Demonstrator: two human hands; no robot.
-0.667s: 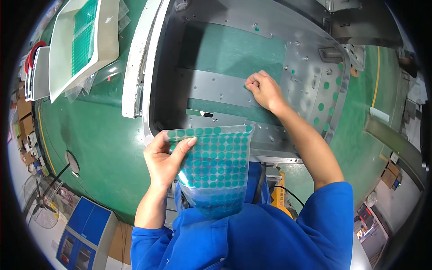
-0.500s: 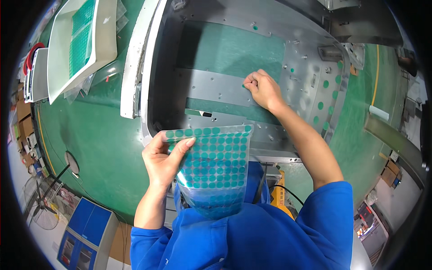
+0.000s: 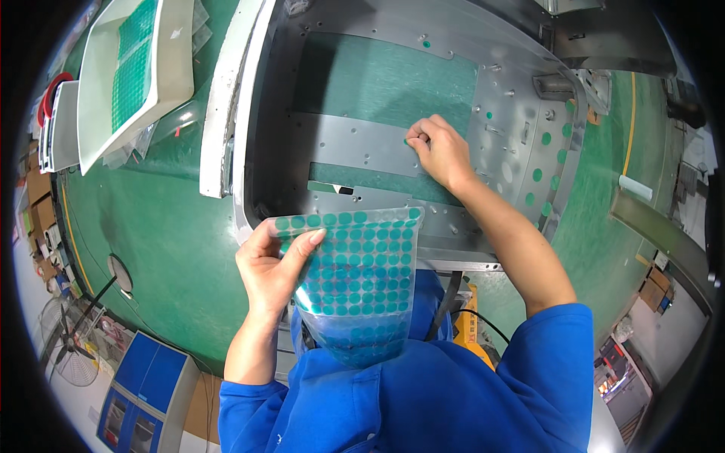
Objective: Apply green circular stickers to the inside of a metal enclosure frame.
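My left hand (image 3: pixel 270 268) pinches the upper left corner of a clear sheet of round green stickers (image 3: pixel 370 268), thumb on top. The sheet hangs down against my blue clothing, its lower part curling. My right hand (image 3: pixel 444 157) is closed in a pinch over the middle bar of a grey metal enclosure (image 3: pixel 343 134). A small green round sticker (image 3: pixel 406 141) peeks out at its fingertips; whether it touches the metal I cannot tell. Several green dots (image 3: pixel 537 175) sit along the enclosure's right side, and single ones lie near the studs farther back.
Large rectangular openings in the enclosure show the green floor (image 3: pixel 166 257). Studs stick up from its panels. At the far left stands a white bin (image 3: pixel 174 83) holding more green sticker sheets. A fan (image 3: pixel 72 347) and a blue cabinet (image 3: pixel 143 389) are at the lower left.
Both hands stay nearly in place. My right hand has shifted very slightly left, still pinching the green sticker. The view has moved a little.
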